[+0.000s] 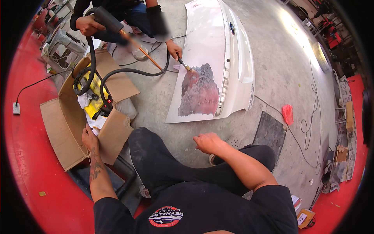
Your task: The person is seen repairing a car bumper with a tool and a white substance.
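Scraping seems underway on the curved white car panel (210, 54), my right hand (209, 143) fisted; my left hand (90, 139), grip unclear, should next steady the brown cardboard box (115, 134)

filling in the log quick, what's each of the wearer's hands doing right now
Left hand: at the edge of the cardboard box; whether it grips cannot be told.
Right hand: loosely closed, nothing visible in it.
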{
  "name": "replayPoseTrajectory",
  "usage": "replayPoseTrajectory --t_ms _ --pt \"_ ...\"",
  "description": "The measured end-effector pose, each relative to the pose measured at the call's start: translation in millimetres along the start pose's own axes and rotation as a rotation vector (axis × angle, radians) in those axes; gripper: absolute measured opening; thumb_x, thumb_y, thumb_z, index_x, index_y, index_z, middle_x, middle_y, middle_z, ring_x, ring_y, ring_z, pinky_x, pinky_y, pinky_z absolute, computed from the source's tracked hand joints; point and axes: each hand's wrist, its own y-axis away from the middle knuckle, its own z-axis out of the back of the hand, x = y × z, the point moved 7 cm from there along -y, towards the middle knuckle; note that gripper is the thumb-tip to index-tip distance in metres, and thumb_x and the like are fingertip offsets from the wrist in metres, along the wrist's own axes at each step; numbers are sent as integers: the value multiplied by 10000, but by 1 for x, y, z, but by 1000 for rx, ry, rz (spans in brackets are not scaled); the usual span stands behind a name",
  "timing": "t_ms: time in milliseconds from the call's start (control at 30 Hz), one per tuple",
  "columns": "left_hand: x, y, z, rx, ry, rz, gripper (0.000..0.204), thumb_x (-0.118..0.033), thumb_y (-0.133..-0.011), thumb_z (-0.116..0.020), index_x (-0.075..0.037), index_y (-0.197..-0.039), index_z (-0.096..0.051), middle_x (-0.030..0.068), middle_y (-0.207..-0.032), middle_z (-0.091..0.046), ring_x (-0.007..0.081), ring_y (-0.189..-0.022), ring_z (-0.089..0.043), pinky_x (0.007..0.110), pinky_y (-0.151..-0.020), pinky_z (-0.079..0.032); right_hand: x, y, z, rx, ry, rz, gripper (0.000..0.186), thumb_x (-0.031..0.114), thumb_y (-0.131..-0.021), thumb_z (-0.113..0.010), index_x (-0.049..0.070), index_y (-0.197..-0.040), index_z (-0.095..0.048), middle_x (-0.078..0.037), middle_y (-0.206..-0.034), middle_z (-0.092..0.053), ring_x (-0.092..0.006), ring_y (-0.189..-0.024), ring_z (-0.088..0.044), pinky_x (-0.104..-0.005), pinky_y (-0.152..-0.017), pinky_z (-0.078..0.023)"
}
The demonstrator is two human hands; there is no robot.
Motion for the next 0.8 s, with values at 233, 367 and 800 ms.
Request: replayPoseTrajectory --t_ms 233,367,800 --pt "0 -1 0 2 -35 20 503 -449 -901 -476 23 -852 -641 150 -781 -654 260 -730 -607 371 -698 -443 0 1 3 29 -24 -18 227 267 -812 -608 77 -929 -567 -109 -845 -629 -294 -769 -644 -417 -631 -498" --pt "-4 1 1 4 -30 23 505 -452 -899 -476 22 -859 -644 152 -794 -658 267 -742 -614 376 -702 -445 0 2 4 26 -27 -23 224 263 -813 -607 76 -929 -567 -111 -850 -630 -294 -774 -644 -418 -639 -498" --pt "0 -2 0 1 -37 18 513 -462 -895 -472 18 -866 -653 157 -798 -663 282 -745 -620 387 -703 -449 1 1 4 64 -30 -28 248 286 -818 -610 75 -943 -571 -112 -866 -629 -294 -796 -641 -414 -650 -498"
